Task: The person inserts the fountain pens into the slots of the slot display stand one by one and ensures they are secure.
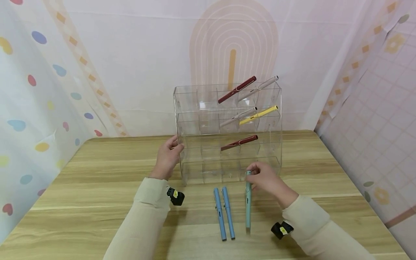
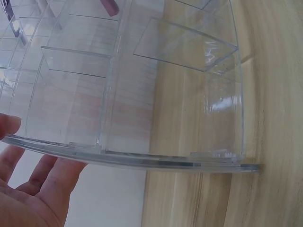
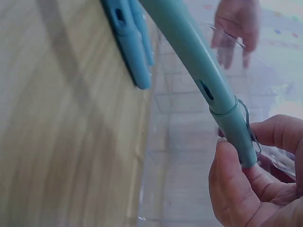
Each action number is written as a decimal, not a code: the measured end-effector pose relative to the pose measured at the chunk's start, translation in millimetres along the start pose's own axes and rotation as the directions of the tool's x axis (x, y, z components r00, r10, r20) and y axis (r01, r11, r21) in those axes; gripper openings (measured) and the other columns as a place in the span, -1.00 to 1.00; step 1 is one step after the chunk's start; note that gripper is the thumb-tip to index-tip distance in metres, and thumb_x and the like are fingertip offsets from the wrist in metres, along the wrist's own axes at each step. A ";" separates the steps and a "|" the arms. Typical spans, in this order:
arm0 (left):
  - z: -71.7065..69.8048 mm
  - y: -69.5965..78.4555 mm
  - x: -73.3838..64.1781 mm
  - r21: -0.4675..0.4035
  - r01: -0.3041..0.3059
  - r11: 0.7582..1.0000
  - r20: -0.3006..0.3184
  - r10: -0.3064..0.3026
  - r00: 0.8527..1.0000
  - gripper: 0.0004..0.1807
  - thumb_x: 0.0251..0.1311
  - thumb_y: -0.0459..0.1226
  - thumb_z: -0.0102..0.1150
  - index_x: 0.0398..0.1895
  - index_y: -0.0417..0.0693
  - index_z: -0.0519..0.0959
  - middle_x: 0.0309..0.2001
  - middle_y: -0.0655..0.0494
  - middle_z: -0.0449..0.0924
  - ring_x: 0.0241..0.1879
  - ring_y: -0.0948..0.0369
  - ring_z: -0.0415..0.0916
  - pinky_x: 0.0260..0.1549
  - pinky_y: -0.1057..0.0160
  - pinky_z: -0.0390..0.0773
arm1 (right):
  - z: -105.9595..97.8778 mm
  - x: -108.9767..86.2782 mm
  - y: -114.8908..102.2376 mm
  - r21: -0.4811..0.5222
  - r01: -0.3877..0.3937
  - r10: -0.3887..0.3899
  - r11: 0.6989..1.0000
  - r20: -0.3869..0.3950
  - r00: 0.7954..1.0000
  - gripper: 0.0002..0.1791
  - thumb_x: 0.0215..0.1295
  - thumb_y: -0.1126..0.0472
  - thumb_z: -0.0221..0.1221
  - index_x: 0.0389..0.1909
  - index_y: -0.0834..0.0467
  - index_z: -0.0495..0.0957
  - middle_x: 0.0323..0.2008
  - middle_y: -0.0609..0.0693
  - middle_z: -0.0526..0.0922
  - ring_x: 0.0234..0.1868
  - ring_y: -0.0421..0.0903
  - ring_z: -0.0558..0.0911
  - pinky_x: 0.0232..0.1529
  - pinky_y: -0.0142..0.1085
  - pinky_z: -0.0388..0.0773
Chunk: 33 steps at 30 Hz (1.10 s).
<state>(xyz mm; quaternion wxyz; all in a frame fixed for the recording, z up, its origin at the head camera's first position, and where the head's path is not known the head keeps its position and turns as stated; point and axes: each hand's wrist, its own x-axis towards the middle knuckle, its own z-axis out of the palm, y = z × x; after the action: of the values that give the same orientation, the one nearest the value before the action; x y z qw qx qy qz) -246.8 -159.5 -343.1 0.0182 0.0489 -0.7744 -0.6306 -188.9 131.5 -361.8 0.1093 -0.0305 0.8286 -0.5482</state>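
Observation:
A clear acrylic pen rack [image 1: 177,126] with stepped rows of compartments stands on the table. My left hand [image 1: 167,157] grips its left side panel; in the left wrist view, the thumb [image 2: 9,124] is on the inner face and the fingers are behind. My right hand [image 1: 265,179] pinches a teal fountain pen [image 1: 248,207] at the clip end of its cap, in front of the rack's lowest row. The pen's other end points toward me. To its left, two blue fountain pens [image 1: 220,216] lie side by side on the table.
Dark red pens [image 1: 238,88] lean in the top and third rows. Pale grey pens [image 1: 264,83] lean in the top and second rows, with a yellow pen [image 1: 260,115] in the second. A patterned curtain [image 1: 139,72] hangs behind the wooden table [image 1: 113,180].

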 end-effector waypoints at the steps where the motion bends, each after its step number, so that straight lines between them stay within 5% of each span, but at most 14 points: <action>1: 0.2 0.0 -0.1 0.001 -0.002 1.000 -0.001 0.002 1.000 -0.45 0.41 -0.28 -0.07 0.46 0.02 0.23 0.26 -0.20 0.33 0.16 -0.10 0.32 0.06 -0.10 0.42 | -2.8 -0.5 -0.9 0.016 0.003 -0.003 1.000 -0.001 1.000 -0.67 0.18 0.40 0.11 -0.03 0.42 0.40 -0.34 0.07 0.44 -0.41 -0.09 0.50 -0.35 -0.12 0.63; 12: 0.4 2.5 -1.2 0.035 0.001 0.999 -0.009 0.000 1.000 -0.46 0.41 -0.28 -0.08 0.45 0.00 0.23 0.28 -0.16 0.33 0.10 -0.01 0.32 -0.03 0.05 0.44 | -32.3 -2.0 -11.9 0.096 0.021 -0.007 0.995 -0.136 0.991 -0.69 0.25 0.39 0.12 -0.02 0.42 0.38 -0.30 0.06 0.38 -0.37 -0.15 0.51 -0.27 -0.16 0.65; 21: 1.9 1.6 -0.6 0.037 -0.005 0.999 -0.022 0.005 1.000 -0.48 0.41 -0.28 -0.08 0.43 -0.01 0.27 0.27 -0.18 0.35 0.06 0.01 0.34 -0.13 0.15 0.46 | -59.7 -8.9 -21.1 0.181 0.101 -0.050 0.978 -0.271 0.961 -0.70 0.30 0.34 0.09 -0.01 0.40 0.34 -0.32 -0.03 0.41 -0.41 -0.29 0.55 -0.32 -0.33 0.63; 26: 1.5 -0.5 0.8 0.025 -0.012 1.000 -0.025 0.013 1.000 -0.48 0.41 -0.29 -0.08 0.43 -0.02 0.28 0.26 -0.19 0.35 0.08 0.01 0.35 -0.07 0.09 0.48 | -72.4 -10.5 -24.7 0.241 0.149 -0.050 0.959 -0.374 0.926 -0.80 0.30 0.36 0.12 -0.11 0.29 0.35 -0.35 -0.08 0.39 -0.42 -0.33 0.54 -0.35 -0.39 0.62; 33: 2.0 0.7 1.7 0.026 -0.015 1.000 -0.028 0.016 0.999 -0.48 0.41 -0.29 -0.09 0.43 -0.03 0.27 0.25 -0.19 0.36 0.08 0.00 0.35 -0.06 0.08 0.47 | -80.3 -11.3 -32.5 0.307 0.197 -0.003 0.931 -0.532 0.847 -0.81 0.26 0.39 0.15 -0.23 0.12 0.35 -0.34 -0.06 0.37 -0.41 -0.33 0.55 -0.40 -0.45 0.60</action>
<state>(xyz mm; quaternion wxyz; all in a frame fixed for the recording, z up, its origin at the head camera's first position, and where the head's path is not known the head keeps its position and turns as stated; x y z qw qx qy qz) -248.7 -157.6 -342.9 0.0333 0.0521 -0.7824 -0.6197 -197.4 192.9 -300.3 -0.1455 0.0957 0.7131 -0.6791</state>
